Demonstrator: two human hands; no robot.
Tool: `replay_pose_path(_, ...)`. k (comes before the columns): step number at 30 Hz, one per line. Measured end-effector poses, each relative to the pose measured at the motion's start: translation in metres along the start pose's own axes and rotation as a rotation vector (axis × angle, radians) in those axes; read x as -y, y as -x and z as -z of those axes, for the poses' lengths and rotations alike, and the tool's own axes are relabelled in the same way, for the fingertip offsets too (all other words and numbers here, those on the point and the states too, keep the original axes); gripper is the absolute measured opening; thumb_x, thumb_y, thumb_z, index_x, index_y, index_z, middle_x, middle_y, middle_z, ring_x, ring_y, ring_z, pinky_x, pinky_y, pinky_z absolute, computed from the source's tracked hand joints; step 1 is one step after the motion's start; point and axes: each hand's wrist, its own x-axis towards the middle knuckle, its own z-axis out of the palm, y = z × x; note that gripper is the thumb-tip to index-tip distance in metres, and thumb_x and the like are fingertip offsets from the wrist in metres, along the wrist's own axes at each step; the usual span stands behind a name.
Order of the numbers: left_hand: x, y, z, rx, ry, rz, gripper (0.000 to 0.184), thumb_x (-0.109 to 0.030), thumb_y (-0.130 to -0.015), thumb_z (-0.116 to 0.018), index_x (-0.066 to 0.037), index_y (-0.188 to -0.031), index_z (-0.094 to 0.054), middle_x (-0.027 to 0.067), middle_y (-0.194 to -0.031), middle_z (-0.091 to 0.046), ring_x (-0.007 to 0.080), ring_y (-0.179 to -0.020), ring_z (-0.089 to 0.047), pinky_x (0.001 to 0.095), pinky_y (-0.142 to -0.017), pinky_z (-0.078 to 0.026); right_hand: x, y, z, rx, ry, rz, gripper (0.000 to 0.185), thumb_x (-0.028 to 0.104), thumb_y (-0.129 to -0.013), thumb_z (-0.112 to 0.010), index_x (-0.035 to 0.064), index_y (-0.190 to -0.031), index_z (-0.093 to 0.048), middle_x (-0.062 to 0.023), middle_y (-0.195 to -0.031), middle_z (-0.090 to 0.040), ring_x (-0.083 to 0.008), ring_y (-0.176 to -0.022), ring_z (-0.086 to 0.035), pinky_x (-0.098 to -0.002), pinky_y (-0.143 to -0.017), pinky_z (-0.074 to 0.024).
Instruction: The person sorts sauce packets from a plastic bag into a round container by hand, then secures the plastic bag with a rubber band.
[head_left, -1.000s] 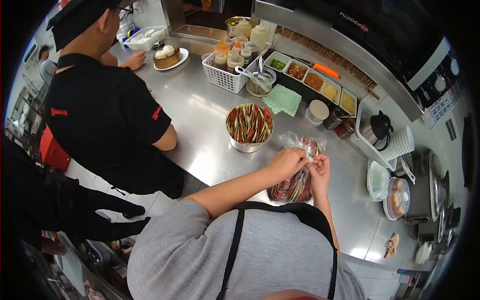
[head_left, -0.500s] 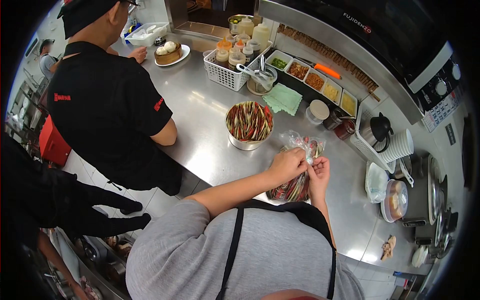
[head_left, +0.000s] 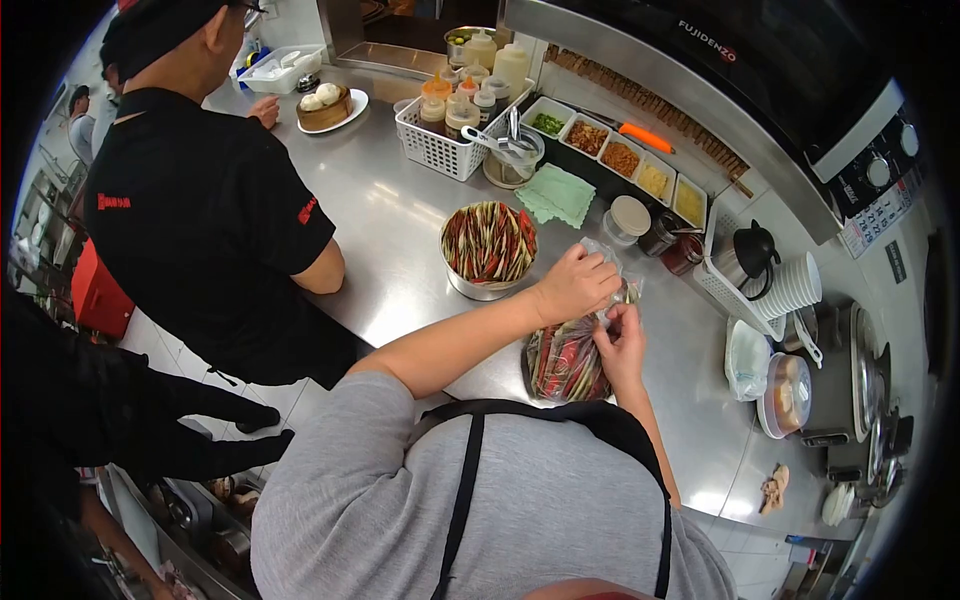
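A clear plastic bag (head_left: 565, 362) full of red, green and dark strips, perhaps wrapped packets, lies on the steel counter in front of me. My left hand (head_left: 578, 284) is closed on the gathered top of the bag. Just right of it and lower, my right hand (head_left: 622, 345) pinches the bag's neck between thumb and fingers. To the left of the bag stands a round metal container (head_left: 480, 289), packed with similar red and green strips (head_left: 490, 243) standing on edge.
A person in black (head_left: 190, 220) leans at the counter on the left. Behind the container are a white basket of sauce bottles (head_left: 440, 152), a green cloth (head_left: 557, 195) and topping trays (head_left: 620, 155). Cups (head_left: 797, 285) and a plastic tub (head_left: 785, 395) stand right.
My hands, close together at the bag's neck before, have moved apart, the left one rising. The view has shifted slightly.
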Motion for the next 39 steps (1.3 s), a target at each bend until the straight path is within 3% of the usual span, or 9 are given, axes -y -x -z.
replay_pose_path(6, 0.003, 0.006, -0.015, 0.104, 0.173, -0.031, 0.018, -0.019, -0.071, -0.065, -0.007, -0.082, -0.056, 0.0082, -0.085, -0.058, 0.0244, -0.082, -0.057, 0.0358, -0.073, -0.045, 0.011, 0.005, -0.001, -0.009, 0.245, 0.137, 0.02, 0.003, -0.077, -0.064, 0.0015, -0.092, -0.051, -0.0122, -0.083, -0.057, -0.0275, -0.07, -0.056, -0.0356, -0.065, -0.0459)
replay_pose_path(8, 0.006, 0.011, -0.021, 0.323, 0.418, 0.399, 0.016, -0.015, -0.072, -0.064, -0.003, -0.081, -0.056, 0.0127, -0.083, -0.058, 0.0273, -0.079, -0.059, 0.0383, -0.068, -0.045, 0.01, 0.006, -0.001, -0.037, 0.344, 0.371, 0.018, 0.002, -0.075, -0.064, 0.0024, -0.09, -0.053, -0.0128, -0.084, -0.058, -0.0302, -0.075, -0.058, -0.0383, -0.067, -0.0461)
replay_pose_path(11, 0.022, 0.011, -0.027, 0.531, 0.627, 0.703, 0.015, -0.012, -0.072, -0.063, 0.0, -0.076, -0.055, 0.0163, -0.081, -0.058, 0.0285, -0.074, -0.059, 0.0393, -0.064, -0.045, 0.013, 0.006, 0.0, 0.025, 0.458, 0.562, 0.017, 0.002, -0.073, -0.064, 0.0034, -0.087, -0.054, -0.0131, -0.084, -0.059, -0.0329, -0.078, -0.057, -0.0404, -0.069, -0.0462)
replay_pose_path(15, 0.019, 0.017, -0.03, 0.561, 0.631, 0.807, 0.016, -0.01, -0.069, -0.065, 0.0, -0.07, -0.053, 0.0153, -0.087, -0.058, 0.0261, -0.077, -0.059, 0.036, -0.064, -0.045, 0.006, 0.01, -0.004, -0.011, 0.473, 0.594, 0.02, 0.002, -0.075, -0.066, 0.003, -0.091, -0.054, -0.0121, -0.086, -0.059, -0.0312, -0.082, -0.059, -0.0382, -0.073, -0.0474)
replay_pose_path(20, 0.001, 0.041, -0.008, 0.22, 0.562, 0.555, 0.012, -0.007, -0.069, -0.065, -0.002, -0.069, -0.055, 0.0119, -0.109, -0.053, 0.0297, -0.099, -0.052, 0.0373, -0.083, -0.043, 0.026, 0.008, -0.01, -0.1, 0.033, 0.085, 0.032, 0.007, -0.078, -0.07, 0.0007, -0.105, -0.054, -0.0113, -0.094, -0.061, -0.0245, -0.086, -0.06, -0.0324, -0.078, -0.0478)
replay_pose_path(23, -0.011, 0.041, 0.003, 0.225, 0.537, 0.633, 0.012, -0.008, -0.069, -0.066, -0.004, -0.069, -0.055, 0.0112, -0.112, -0.052, 0.032, -0.106, -0.048, 0.0401, -0.09, -0.04, 0.017, 0.0, -0.004, -0.034, 0.174, 0.11, 0.032, 0.006, -0.08, -0.069, -0.0007, -0.108, -0.055, -0.0104, -0.094, -0.061, -0.02, -0.082, -0.06, -0.03, -0.077, -0.0476)
replay_pose_path(25, -0.012, 0.043, 0.003, 0.217, 0.533, 0.654, 0.012, -0.009, -0.068, -0.066, -0.004, -0.069, -0.055, 0.0108, -0.112, -0.052, 0.0319, -0.105, -0.048, 0.0408, -0.089, -0.04, 0.008, 0.0, -0.009, -0.075, 0.0, 0.026, 0.026, 0.004, -0.083, -0.067, -0.0016, -0.107, -0.056, -0.0056, -0.092, -0.062, -0.0118, -0.08, -0.058, -0.0245, -0.073, -0.0459)
replay_pose_path(32, -0.03, 0.037, 0.004, 0.251, 0.318, 0.584, 0.014, -0.013, -0.065, -0.066, -0.005, -0.067, -0.054, 0.0063, -0.112, -0.053, 0.0286, -0.102, -0.048, 0.0421, -0.08, -0.036, 0.009, -0.001, -0.003, -0.231, -0.708, -0.318, 0.022, 0.0, -0.084, -0.065, -0.0001, -0.105, -0.057, -0.0023, -0.09, -0.062, -0.0078, -0.08, -0.056, -0.0199, -0.071, -0.0441)
replay_pose_path(39, -0.021, 0.044, 0.007, 0.243, 0.26, 0.561, 0.015, -0.011, -0.065, -0.066, -0.006, -0.068, -0.053, 0.0065, -0.11, -0.055, 0.0278, -0.102, -0.049, 0.0404, -0.084, -0.035, 0.006, 0.006, -0.007, -0.277, -0.995, -0.318, 0.02, 0.001, -0.083, -0.067, 0.0018, -0.101, -0.059, -0.003, -0.09, -0.062, -0.0092, -0.08, -0.057, -0.0222, -0.071, -0.0449)
